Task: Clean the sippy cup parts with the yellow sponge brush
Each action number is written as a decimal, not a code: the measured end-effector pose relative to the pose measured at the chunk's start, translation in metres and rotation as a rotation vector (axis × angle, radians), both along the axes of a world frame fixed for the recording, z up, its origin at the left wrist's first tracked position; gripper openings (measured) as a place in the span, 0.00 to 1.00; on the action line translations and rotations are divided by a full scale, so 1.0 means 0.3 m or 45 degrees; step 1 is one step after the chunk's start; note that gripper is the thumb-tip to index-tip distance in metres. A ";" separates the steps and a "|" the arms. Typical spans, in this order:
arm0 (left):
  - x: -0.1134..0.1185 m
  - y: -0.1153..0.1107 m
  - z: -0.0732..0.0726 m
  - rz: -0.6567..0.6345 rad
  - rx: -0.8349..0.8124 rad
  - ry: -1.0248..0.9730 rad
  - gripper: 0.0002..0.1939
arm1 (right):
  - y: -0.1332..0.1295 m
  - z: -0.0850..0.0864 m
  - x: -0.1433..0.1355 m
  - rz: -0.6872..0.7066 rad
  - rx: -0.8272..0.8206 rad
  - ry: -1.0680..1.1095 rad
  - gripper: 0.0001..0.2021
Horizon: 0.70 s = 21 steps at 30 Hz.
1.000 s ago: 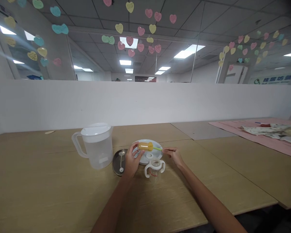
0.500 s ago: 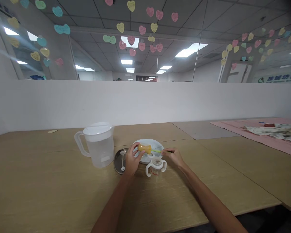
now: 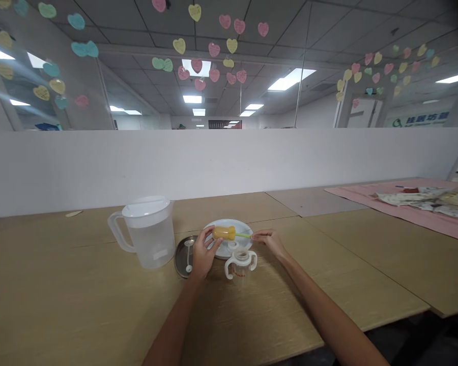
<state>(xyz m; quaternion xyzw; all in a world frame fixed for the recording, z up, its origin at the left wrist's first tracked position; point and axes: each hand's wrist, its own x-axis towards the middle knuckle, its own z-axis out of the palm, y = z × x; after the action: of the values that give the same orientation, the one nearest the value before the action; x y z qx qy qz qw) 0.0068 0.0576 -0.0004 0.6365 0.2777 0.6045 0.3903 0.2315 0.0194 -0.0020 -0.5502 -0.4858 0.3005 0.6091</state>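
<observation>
In the head view my left hand [image 3: 205,254] grips a small orange-yellow, waisted, tube-like piece [image 3: 224,233] between thumb and fingers, held sideways over a white plate [image 3: 216,249]. My right hand [image 3: 272,243] pinches a thin green stick [image 3: 243,235], whose other end meets or enters the right end of the yellow piece; which of these I cannot tell. Just below stands a clear baby bottle [image 3: 241,269] with two white handles and an uncovered top. A small white ring-shaped part [image 3: 232,245] lies on the plate's near side.
Left of my left hand is a dark metal tray [image 3: 180,262] holding a white straw-like part [image 3: 189,256]. A translucent lidded pitcher [image 3: 151,236] stands farther left. On the wooden table [image 3: 80,295], a pink cloth [image 3: 351,194] with crumpled fabric lies far right. A white wall rises behind.
The view has shifted slightly. My right fingers sit closer to the yellow piece, with less green stick showing, and the dark end seen by that hand earlier is hidden.
</observation>
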 end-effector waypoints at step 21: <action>0.002 -0.011 0.006 0.029 0.005 -0.035 0.22 | 0.014 -0.039 0.017 0.123 -0.022 -0.127 0.15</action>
<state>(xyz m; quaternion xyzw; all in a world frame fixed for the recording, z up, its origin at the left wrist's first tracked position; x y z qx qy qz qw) 0.0073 0.0543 0.0016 0.6256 0.2783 0.6183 0.3858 0.2366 0.0235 -0.0137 -0.5457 -0.5389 0.3058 0.5641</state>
